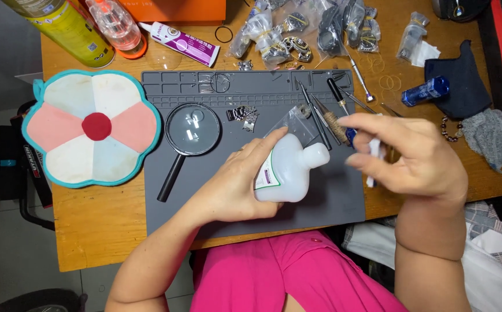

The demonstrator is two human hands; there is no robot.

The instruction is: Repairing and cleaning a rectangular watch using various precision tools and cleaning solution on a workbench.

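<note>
One small white plastic bottle [288, 173] with a stubby neck lies tilted over the grey work mat [216, 173], its neck pointing up and to the right. The left hand [236, 185] is wrapped around its lower body, fingers closed on it, thumb along the labelled side. The right hand [410, 156] hovers just beside the neck, apart from the bottle, fingers loosely curled and pinching a small white thing [375, 151] that is too blurred to name. Behind the bottle on the mat lie a clear plastic bag [297, 120], several thin hand tools [320, 118] and a short piece of metal watch band [244, 117]. A black-handled magnifying glass [190, 132] rests to the left on the mat. Off the mat's left edge sits a flower-shaped pad [92, 127] in pink, white and pale blue with a teal border. Along the far side of the wooden table [100, 225] stand a yellow spray can [66, 26], a clear bottle [115, 24], a white and purple tube [184, 43] and many bagged watch parts [303, 29]
</note>
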